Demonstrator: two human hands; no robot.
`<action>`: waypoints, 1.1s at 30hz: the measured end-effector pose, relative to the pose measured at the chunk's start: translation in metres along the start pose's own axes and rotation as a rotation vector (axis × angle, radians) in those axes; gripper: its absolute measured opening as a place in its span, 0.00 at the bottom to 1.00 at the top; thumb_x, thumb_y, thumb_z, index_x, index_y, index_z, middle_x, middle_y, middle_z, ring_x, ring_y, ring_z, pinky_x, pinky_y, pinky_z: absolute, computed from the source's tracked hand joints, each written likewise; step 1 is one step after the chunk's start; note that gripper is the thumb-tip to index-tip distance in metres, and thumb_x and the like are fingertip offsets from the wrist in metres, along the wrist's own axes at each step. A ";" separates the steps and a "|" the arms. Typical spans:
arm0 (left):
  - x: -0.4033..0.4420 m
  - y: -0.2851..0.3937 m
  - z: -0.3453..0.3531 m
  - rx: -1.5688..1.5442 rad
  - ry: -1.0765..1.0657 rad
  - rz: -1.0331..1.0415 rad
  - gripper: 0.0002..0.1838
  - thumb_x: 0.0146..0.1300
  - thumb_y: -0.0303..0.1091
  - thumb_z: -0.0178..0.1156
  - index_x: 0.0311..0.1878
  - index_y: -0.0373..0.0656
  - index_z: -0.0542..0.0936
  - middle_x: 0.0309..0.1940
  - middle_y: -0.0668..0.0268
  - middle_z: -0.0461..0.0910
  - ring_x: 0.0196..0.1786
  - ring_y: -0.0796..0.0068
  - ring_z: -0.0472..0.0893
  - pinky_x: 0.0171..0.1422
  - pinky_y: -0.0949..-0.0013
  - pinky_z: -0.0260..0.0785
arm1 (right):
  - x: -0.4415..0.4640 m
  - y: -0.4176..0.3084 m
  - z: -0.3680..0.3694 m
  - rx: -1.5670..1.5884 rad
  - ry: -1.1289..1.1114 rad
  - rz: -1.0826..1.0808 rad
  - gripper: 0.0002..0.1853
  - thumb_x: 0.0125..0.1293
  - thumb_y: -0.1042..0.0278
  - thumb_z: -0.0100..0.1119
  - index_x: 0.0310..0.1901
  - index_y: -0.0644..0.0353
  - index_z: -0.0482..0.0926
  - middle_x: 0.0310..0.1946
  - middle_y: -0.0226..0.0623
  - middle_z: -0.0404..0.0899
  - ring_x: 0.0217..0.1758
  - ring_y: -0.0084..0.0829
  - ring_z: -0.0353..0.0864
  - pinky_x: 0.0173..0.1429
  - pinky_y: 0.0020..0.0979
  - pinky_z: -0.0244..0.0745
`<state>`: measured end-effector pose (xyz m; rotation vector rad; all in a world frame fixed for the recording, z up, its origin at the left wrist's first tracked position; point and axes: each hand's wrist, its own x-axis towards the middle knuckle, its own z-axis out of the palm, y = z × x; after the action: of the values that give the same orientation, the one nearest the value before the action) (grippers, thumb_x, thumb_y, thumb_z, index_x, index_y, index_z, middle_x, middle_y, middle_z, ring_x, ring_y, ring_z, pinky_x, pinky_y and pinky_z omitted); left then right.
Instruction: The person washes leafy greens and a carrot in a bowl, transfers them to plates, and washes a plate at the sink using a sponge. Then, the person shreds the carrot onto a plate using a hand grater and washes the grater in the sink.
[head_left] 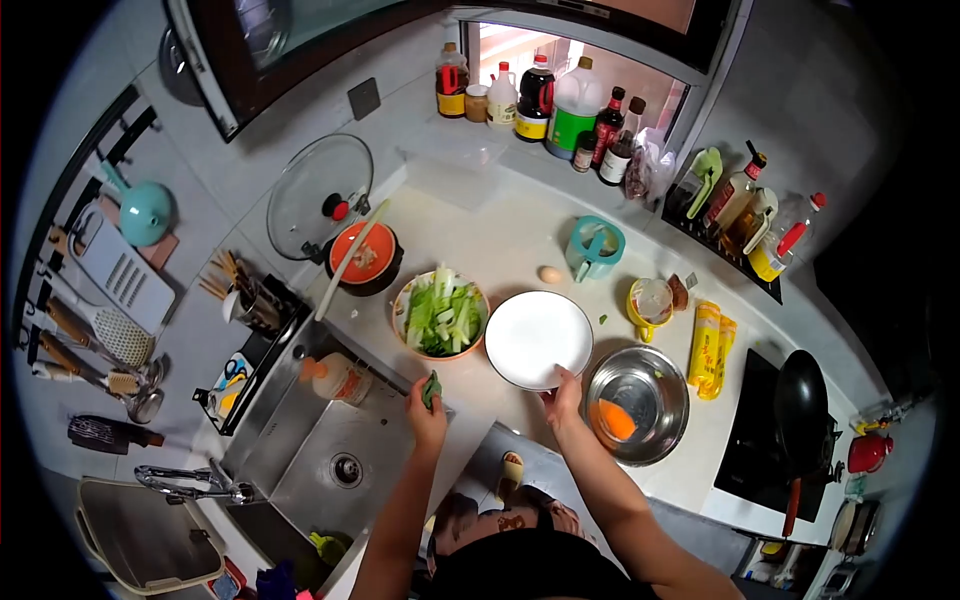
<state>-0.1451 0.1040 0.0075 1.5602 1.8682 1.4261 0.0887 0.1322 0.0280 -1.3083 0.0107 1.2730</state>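
From my remote post I am viewing the pale bench (430, 220), which is extending across the scene, with the steel sink (300, 470) occupying its left side. The metal bowl (658, 398) is standing right of centre and is containing an orange item (612, 420) that I am unable to identify. Just beside it, the white plate (539, 338) is lying face up between that bowl and the patterned bowl (402, 312); I am unable to tell whether its underside is touching the bench. The patterned bowl is carrying cut greens (445, 308). The teal container (594, 247) is standing beyond the plate. The right hand (562, 396) is presenting a narrow grip, holding the plate by its near rim. The left hand (427, 414) is also keeping a narrow grip, holding a dark green leaf (431, 388) near the sink's edge. The egg (549, 274) is resting between the plate and the teal container.
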 end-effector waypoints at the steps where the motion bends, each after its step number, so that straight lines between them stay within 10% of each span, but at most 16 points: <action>1: 0.000 0.002 0.006 -0.031 -0.019 -0.001 0.15 0.56 0.25 0.56 0.47 0.39 0.71 0.38 0.56 0.74 0.41 0.60 0.75 0.46 0.66 0.67 | 0.014 -0.003 0.000 0.003 0.007 0.026 0.17 0.60 0.64 0.49 0.52 0.45 0.63 0.39 0.32 0.70 0.36 0.31 0.73 0.28 0.33 0.74; 13: 0.060 0.067 0.069 -0.004 -0.307 0.070 0.12 0.56 0.27 0.57 0.44 0.38 0.72 0.41 0.54 0.73 0.42 0.54 0.74 0.44 0.60 0.67 | 0.092 0.010 0.003 -0.022 0.101 0.133 0.14 0.57 0.68 0.57 0.45 0.57 0.70 0.32 0.31 0.74 0.33 0.29 0.75 0.27 0.30 0.73; 17: 0.119 0.089 0.127 0.251 -0.254 0.461 0.18 0.54 0.20 0.52 0.50 0.37 0.71 0.46 0.52 0.71 0.47 0.49 0.70 0.51 0.57 0.65 | 0.101 0.012 -0.006 -0.247 0.115 0.074 0.11 0.54 0.71 0.54 0.40 0.63 0.71 0.25 0.32 0.71 0.24 0.25 0.70 0.23 0.25 0.66; 22: 0.169 0.067 0.192 0.943 -0.427 0.471 0.22 0.55 0.27 0.49 0.55 0.39 0.71 0.51 0.61 0.70 0.52 0.64 0.68 0.60 0.50 0.51 | 0.059 -0.025 -0.011 -0.406 -0.035 0.037 0.08 0.54 0.71 0.53 0.36 0.61 0.70 0.14 0.26 0.61 0.14 0.19 0.57 0.17 0.23 0.52; 26: 0.178 0.054 0.224 1.161 -0.500 0.371 0.22 0.57 0.31 0.48 0.57 0.46 0.71 0.56 0.60 0.66 0.56 0.60 0.66 0.62 0.46 0.47 | 0.051 -0.023 -0.030 -0.264 -0.115 -0.117 0.18 0.54 0.76 0.52 0.48 0.72 0.72 0.38 0.40 0.78 0.45 0.29 0.75 0.51 0.26 0.66; 33: 0.087 0.105 0.241 0.092 -0.607 0.620 0.10 0.52 0.29 0.57 0.40 0.44 0.79 0.46 0.59 0.71 0.46 0.56 0.71 0.49 0.60 0.65 | 0.009 -0.061 -0.106 -0.423 0.160 -0.629 0.11 0.60 0.80 0.47 0.44 0.64 0.74 0.34 0.31 0.77 0.37 0.21 0.75 0.43 0.23 0.71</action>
<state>0.0640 0.2851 0.0153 2.4102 1.1528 0.8859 0.1994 0.0799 0.0261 -1.6007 -0.5427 0.6439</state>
